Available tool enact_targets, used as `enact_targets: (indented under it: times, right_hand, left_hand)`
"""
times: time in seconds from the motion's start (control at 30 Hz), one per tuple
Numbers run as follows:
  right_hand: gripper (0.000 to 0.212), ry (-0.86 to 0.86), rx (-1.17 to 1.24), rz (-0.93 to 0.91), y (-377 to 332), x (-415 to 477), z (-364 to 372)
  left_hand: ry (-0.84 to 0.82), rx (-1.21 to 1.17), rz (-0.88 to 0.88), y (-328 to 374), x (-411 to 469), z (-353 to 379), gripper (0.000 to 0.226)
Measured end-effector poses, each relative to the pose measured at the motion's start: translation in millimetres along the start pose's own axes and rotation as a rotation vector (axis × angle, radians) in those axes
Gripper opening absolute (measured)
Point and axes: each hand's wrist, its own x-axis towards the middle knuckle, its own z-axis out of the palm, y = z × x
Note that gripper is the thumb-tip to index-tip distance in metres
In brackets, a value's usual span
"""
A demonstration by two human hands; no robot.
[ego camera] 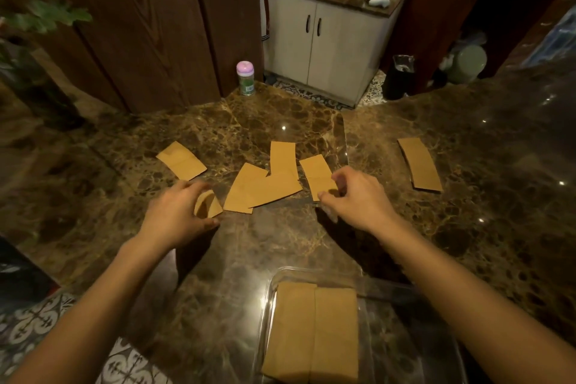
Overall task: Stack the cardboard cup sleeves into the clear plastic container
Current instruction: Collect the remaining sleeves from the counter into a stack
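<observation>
Matt brown cardboard sleeves (260, 188) lie on the glossy veined marble surface (280, 240); the container (271, 296) is clear, shiny plastic.

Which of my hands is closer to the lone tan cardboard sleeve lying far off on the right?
Right. The right hand is nearest the tan cardboard sleeve, just to its left; the left hand is far across the counter.

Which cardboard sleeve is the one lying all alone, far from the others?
Start at the brown marble counter and find the right hand. Look farther right, past it, to the lone sleeve. It lies flat and long by itself near the counter's right side, while the other loose sleeves cluster between the hands.
</observation>
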Motion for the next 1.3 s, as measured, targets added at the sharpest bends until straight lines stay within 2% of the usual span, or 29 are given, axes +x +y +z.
enact_targets:
  times: [0.1,0.3,0.37,0.5,0.6,0.8,0.87,0.97,1.07,1.13,1.23,1.3]
  right_hand:
    - [0.070,-0.014,-0.058,0.116,4,41,19]
    - [0.086,-0.018,-0.052,0.306,-5,75,31]
    - [0.080,-0.060,-0.016,0.355,-6,82,30]
    - [0.038,-0.058,0.160,0.362,-3,84,25]
    - [0.030,0.012,0.346,0.375,3,83,27]
    - [0.025,0.063,0.749,0.355,1,61,17]
    - [0.027,0.043,0.837,0.323,-4,49,9]
    - [0.028,0.016,0.931,0.279,-12,35,-2]
    - [0.029,0.007,0.994,0.246,-18,24,-10]
    - [0.028,-0.003,1.042,0.219,-23,16,-15]
    - [0.029,-0.020,1.080,0.176,-28,5,-20]
    - [0.032,-0.035,1.124,0.147,-30,-2,-24]
  left_hand:
    - [-0.031,-0.042,-0.067,-18,13,8,0.094]
    - [-0.021,-0.057,-0.086,-23,15,11,0.086]
    - [-0.020,-0.137,-0.118,-23,13,11,0.087]
    - [0.040,-0.316,-0.092,-19,9,6,0.070]
    - [0.078,-0.474,-0.038,-13,8,2,0.055]
    - [0.075,-1.012,0.012,23,3,-10,0.046]
    - [0.047,-1.202,0.057,38,2,-13,0.046]
    - [-0.010,-1.343,0.078,58,6,-11,0.044]
    - [-0.149,-1.524,0.044,81,5,-13,0.038]
    - [-0.274,-1.708,-0.008,95,2,-12,0.045]
    - [-0.461,-1.996,-0.069,110,2,-4,0.071]
    - [-0.496,-2.104,-0.091,120,2,-3,0.058]
